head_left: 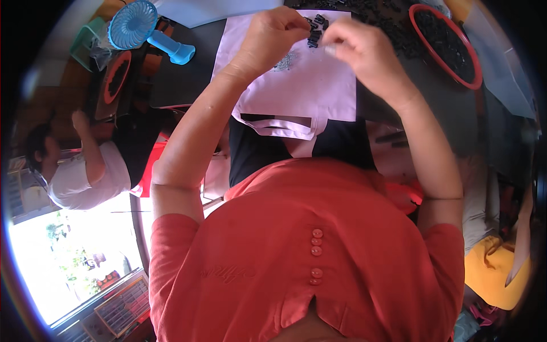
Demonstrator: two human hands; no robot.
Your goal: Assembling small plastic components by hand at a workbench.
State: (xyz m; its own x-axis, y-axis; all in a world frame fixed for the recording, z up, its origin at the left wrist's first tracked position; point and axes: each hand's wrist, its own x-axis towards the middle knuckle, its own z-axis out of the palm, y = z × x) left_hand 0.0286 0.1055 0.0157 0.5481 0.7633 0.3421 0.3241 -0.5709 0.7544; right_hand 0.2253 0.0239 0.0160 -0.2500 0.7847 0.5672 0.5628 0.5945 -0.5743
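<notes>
Script-like lettering [228, 273] (red on red) marks the red shirt [364, 245], apparently stitched; no wording is legible.

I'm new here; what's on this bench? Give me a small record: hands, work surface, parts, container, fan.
Left hand: fingertips together, beside small black parts; anything held is unclear
Right hand: blurred, fingers bent, near the same parts
Work surface: pink cloth bag
Other parts: silvery bits by the left wrist
Container: red-rimmed tray, dark pieces inside, right
Fan: blue fan, left
</notes>
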